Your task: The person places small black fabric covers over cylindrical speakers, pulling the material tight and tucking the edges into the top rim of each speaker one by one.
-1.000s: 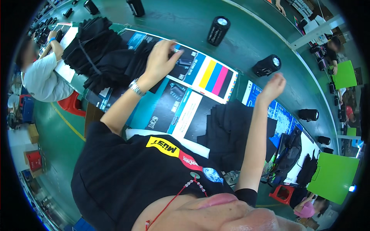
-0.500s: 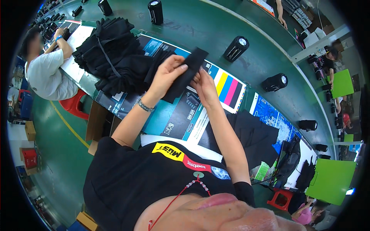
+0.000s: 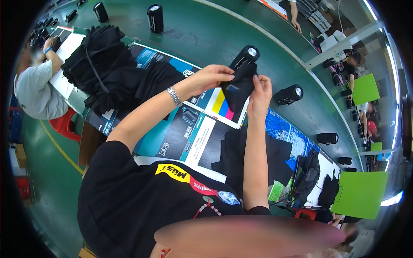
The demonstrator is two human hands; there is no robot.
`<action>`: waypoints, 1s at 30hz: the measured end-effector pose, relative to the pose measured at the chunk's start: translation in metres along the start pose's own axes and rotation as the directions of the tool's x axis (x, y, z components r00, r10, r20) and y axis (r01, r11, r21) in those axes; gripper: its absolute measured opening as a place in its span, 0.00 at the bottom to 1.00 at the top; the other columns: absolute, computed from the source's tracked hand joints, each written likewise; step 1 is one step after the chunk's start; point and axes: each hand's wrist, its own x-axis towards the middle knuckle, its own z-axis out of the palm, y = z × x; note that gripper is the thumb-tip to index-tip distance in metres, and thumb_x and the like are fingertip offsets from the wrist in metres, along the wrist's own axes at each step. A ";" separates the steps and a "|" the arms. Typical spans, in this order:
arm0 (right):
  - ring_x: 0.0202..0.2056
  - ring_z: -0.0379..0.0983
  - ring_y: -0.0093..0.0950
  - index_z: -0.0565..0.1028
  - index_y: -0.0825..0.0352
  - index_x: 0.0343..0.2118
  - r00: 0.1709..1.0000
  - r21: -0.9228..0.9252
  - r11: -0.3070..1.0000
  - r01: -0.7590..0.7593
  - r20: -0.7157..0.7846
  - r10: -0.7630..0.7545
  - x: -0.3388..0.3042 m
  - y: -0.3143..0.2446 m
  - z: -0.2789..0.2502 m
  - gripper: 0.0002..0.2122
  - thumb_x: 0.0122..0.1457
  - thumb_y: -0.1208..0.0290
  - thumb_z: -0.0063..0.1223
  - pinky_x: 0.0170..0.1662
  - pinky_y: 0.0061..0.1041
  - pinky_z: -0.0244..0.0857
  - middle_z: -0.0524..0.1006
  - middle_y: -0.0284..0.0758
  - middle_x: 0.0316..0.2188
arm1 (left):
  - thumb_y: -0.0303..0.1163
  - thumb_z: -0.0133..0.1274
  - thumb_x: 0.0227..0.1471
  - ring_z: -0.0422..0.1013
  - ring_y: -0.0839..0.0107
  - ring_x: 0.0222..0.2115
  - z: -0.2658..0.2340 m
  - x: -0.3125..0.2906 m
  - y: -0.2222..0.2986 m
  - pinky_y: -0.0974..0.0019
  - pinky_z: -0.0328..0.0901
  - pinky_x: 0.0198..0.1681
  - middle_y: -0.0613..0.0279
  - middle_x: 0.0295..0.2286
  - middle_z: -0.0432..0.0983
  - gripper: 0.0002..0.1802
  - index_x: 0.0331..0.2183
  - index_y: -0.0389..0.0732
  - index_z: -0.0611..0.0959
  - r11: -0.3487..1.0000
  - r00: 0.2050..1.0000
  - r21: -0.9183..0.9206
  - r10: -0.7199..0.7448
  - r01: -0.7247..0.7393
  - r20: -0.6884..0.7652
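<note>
A thin black cloth piece [image 3: 241, 92] is stretched between my two hands above the printed sheets on the table. My left hand [image 3: 213, 78] pinches its upper left edge between thumb and fingers. At its right edge my right hand [image 3: 260, 95] pinches the cloth too. A colour-striped printed sheet [image 3: 217, 103] lies beneath, partly covered. A big pile of black cloth pieces [image 3: 124, 79], with a strap across it, is left of my left forearm. Flat black cloth pieces [image 3: 275, 157] are stacked to the right of my right forearm. Just behind the held cloth stands a black cylindrical speaker [image 3: 246, 55].
More cylindrical speakers stand along the green conveyor, including one at the far side [image 3: 155, 19] and one at the right [image 3: 289, 94]. A person in a white shirt [image 3: 41, 88] sits at the left. Green panels [image 3: 360, 193] rise at the right.
Both hands have moved right and away from me with the cloth. The cloth, narrow and folded before, is now spread wider between the hands. The view has shifted slightly.
</note>
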 end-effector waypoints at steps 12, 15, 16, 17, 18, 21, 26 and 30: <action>0.21 0.66 0.30 0.69 0.70 0.28 0.712 -0.894 0.315 0.317 0.005 -0.702 0.136 0.030 -0.022 0.05 0.53 0.77 0.54 0.26 0.30 0.59 0.71 0.38 0.22 | 0.27 0.55 0.51 0.70 0.78 0.27 -0.021 0.165 -0.021 0.74 0.66 0.31 0.62 0.28 0.74 0.07 0.32 0.32 0.79 0.662 0.674 0.681 0.660 -0.313 -0.333; 0.19 0.65 0.25 0.70 0.68 0.26 0.886 -0.692 0.702 0.166 -0.208 -0.414 0.147 0.022 -0.042 0.05 0.53 0.74 0.55 0.23 0.26 0.57 0.70 0.33 0.18 | 0.28 0.53 0.52 0.71 0.75 0.26 -0.014 0.183 -0.015 0.71 0.66 0.31 0.61 0.28 0.75 0.08 0.32 0.32 0.79 0.921 0.839 0.316 0.350 -0.227 -0.416; 0.18 0.65 0.22 0.71 0.66 0.25 0.966 -0.399 0.916 -0.046 -0.251 -0.061 0.144 0.020 -0.043 0.06 0.54 0.73 0.56 0.21 0.23 0.56 0.70 0.30 0.17 | 0.29 0.53 0.53 0.72 0.74 0.27 -0.021 0.182 -0.015 0.69 0.67 0.31 0.61 0.28 0.75 0.09 0.32 0.32 0.79 0.992 0.931 -0.065 0.074 -0.104 -0.359; 0.17 0.64 0.16 0.72 0.64 0.25 0.970 -0.299 0.947 -0.122 -0.238 0.050 0.143 0.018 -0.041 0.07 0.53 0.70 0.58 0.19 0.18 0.53 0.69 0.26 0.16 | 0.29 0.51 0.55 0.72 0.72 0.27 -0.026 0.182 -0.015 0.67 0.67 0.30 0.61 0.29 0.75 0.09 0.33 0.32 0.78 0.987 0.943 -0.148 0.009 -0.061 -0.333; 0.17 0.64 0.16 0.72 0.64 0.25 0.969 -0.286 0.951 -0.117 -0.243 0.046 0.144 0.016 -0.038 0.07 0.53 0.70 0.58 0.19 0.18 0.53 0.69 0.26 0.16 | 0.29 0.51 0.55 0.72 0.72 0.27 -0.028 0.184 -0.017 0.67 0.67 0.30 0.61 0.29 0.75 0.09 0.33 0.32 0.78 0.989 0.945 -0.134 0.009 -0.056 -0.328; 0.18 0.66 0.21 0.74 0.66 0.23 0.930 -0.402 0.875 -0.270 -0.344 0.129 0.151 0.023 -0.035 0.08 0.51 0.69 0.60 0.20 0.22 0.57 0.72 0.30 0.17 | 0.29 0.50 0.55 0.72 0.70 0.26 -0.036 0.182 -0.028 0.66 0.68 0.28 0.60 0.27 0.73 0.08 0.29 0.34 0.77 0.995 0.953 -0.096 -0.035 0.007 -0.301; 0.22 0.71 0.25 0.76 0.68 0.20 0.910 -0.654 0.692 -0.305 -0.413 0.011 0.168 0.011 -0.088 0.11 0.49 0.65 0.61 0.26 0.27 0.64 0.77 0.36 0.19 | 0.34 0.50 0.56 0.70 0.74 0.24 0.005 0.179 -0.021 0.70 0.67 0.28 0.65 0.25 0.73 0.10 0.27 0.37 0.75 0.979 0.963 0.149 -0.100 0.140 -0.249; 0.23 0.72 0.27 0.76 0.68 0.22 0.909 -0.656 0.667 -0.354 -0.410 0.078 0.164 0.008 -0.061 0.11 0.48 0.64 0.61 0.28 0.28 0.65 0.77 0.37 0.20 | 0.43 0.52 0.55 0.70 0.75 0.31 -0.016 0.189 -0.005 0.71 0.63 0.38 0.66 0.26 0.74 0.16 0.29 0.39 0.79 0.841 0.973 0.517 -0.041 0.157 -0.229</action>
